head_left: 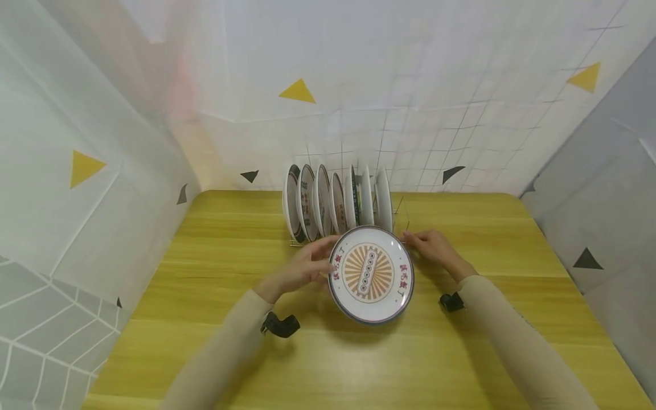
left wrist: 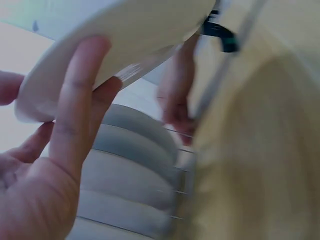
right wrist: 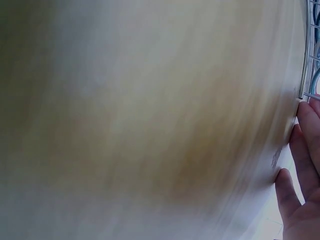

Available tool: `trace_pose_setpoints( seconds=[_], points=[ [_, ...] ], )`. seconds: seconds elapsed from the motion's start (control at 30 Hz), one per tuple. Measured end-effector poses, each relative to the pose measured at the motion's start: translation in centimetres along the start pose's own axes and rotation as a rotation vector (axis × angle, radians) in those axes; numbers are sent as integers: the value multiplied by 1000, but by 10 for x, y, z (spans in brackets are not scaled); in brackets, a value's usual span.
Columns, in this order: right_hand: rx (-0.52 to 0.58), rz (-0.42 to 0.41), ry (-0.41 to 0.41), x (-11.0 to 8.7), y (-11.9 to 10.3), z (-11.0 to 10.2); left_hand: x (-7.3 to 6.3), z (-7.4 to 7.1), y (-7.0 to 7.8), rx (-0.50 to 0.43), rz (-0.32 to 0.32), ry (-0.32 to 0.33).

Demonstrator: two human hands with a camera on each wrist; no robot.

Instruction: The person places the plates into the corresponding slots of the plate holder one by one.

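My left hand [head_left: 297,267] grips the left rim of a round white plate [head_left: 369,307] with a dark edge, red characters and an orange sunburst. In the left wrist view, the thumb and fingers hold this plate [left wrist: 135,40] tilted above the rack. A wire dish rack [head_left: 401,213] stands at the back of the table with several plates [head_left: 289,199] upright in a row. My right hand [head_left: 435,249] is at the rack's front right corner. In the right wrist view, its fingertips [right wrist: 303,111] pinch the rack's end wire, with other fingers low by the tabletop.
The wooden table [head_left: 205,319] ends at a white sheet wall [head_left: 328,131] right behind the rack, with more sheets on both sides. Dark wrist mounts [head_left: 282,326] stick out from both forearms.
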State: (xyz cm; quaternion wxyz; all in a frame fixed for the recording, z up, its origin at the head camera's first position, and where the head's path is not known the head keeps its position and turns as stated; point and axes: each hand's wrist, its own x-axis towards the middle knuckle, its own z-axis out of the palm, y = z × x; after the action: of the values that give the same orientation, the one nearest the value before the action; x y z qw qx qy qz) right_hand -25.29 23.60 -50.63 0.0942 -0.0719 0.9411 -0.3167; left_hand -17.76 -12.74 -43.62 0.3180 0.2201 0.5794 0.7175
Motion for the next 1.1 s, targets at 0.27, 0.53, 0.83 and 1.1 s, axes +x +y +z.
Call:
trace_pose_setpoints(
  seconds=[0.27,0.53,0.83,1.1],
  points=[
    [-28,-39,26,3,1,-1,22,6,62,-45,116,79],
    [-61,-71,57,3,3,1,57,16,102,93,115,89],
    [-13,-29,17,1,-1,0,90,27,144,217,-36,162],
    [13,-20,11,-2,-3,1,109,28,161,277,-120,177]
  ],
)
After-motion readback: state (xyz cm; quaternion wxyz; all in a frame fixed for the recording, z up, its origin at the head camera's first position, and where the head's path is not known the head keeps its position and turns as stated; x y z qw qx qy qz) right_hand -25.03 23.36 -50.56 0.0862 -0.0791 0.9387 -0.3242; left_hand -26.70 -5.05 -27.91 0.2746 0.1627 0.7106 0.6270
